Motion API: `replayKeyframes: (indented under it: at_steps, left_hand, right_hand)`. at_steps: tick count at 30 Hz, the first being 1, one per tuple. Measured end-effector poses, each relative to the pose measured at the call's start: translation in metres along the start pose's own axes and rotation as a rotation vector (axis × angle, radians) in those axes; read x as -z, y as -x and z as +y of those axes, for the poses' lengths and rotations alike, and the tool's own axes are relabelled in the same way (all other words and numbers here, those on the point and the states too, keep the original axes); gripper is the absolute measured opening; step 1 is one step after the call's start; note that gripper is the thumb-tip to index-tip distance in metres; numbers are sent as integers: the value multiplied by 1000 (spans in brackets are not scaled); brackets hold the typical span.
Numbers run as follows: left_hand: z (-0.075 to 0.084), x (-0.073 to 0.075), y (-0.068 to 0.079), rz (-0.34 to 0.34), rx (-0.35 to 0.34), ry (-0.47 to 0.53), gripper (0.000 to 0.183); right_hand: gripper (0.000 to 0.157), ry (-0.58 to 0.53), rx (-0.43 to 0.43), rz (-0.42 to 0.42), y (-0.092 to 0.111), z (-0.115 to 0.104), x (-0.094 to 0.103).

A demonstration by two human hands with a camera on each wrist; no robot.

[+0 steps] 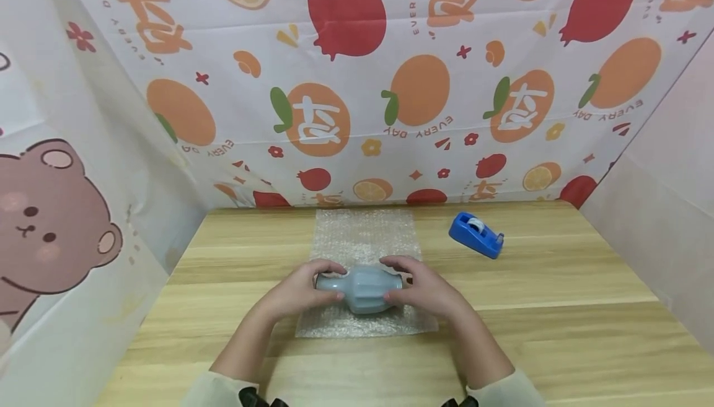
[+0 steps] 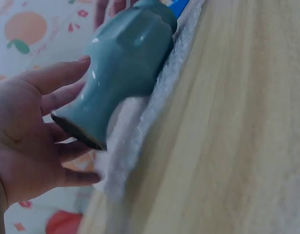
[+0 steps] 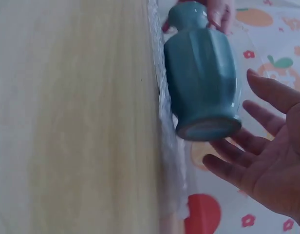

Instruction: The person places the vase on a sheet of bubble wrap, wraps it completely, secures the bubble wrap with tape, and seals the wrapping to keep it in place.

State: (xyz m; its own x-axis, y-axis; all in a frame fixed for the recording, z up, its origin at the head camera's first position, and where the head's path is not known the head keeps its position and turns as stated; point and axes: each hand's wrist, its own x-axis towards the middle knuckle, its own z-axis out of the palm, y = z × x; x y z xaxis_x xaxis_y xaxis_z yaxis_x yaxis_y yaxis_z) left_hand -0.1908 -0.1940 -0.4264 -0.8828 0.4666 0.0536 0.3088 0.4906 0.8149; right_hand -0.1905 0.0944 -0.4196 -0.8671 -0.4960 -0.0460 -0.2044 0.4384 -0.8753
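My left hand (image 1: 301, 288), fingers spread, surrounds the neck of a vase (image 1: 368, 289) lying sideways on bubble wrap (image 1: 365, 230); my right hand (image 1: 421, 290), fingers apart, surrounds its base. I cannot tell how firmly either touches. "EVERY DAY" repeats across the backdrop (image 1: 365, 85).

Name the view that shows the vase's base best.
The right wrist view: the base faces that camera. The head view shows the vase side-on, with only the base's edge at its right end. The left wrist view looks from the mouth end, so the base is turned away.
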Motion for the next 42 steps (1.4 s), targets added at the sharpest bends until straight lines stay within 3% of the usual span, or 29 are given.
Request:
replayKeyframes:
  at_steps: [5, 10, 15, 18, 22, 25, 32, 38, 42]
  left_hand:
    - [28, -4, 3, 82, -137, -94, 26]
    - [45, -14, 3, 29, -229, -162, 19]
    - [44, -20, -1, -39, -217, -265, 18]
    - [41, -20, -3, -28, -197, -263, 18]
    - [40, -20, -3, 2, -227, -275, 20]
    - [41, -22, -1, 22, -251, -308, 24]
    - [42, -25, 3, 44, -209, -352, 32]
    - [40, -29, 8, 22, -229, -378, 32]
    - [38, -33, 11, 0, -240, -462, 41]
  right_hand:
    - [46, 207, 111, 50, 6, -19, -8]
    - [25, 417, 165, -32, 15, -34, -13]
    - [15, 746, 242, -134, 17, -40, -21]
    - [10, 944, 277, -137, 17, -37, -27]
    - [4, 1115, 309, -112, 19, -29, -33]
    - [6, 1155, 331, -77, 21, -24, -36]
    - [9, 1178, 377, -16, 21, -19, -41]
    - [8, 1117, 338, -43, 19, -21, -37]
    - [6, 1044, 346, -23, 20, -22, -36]
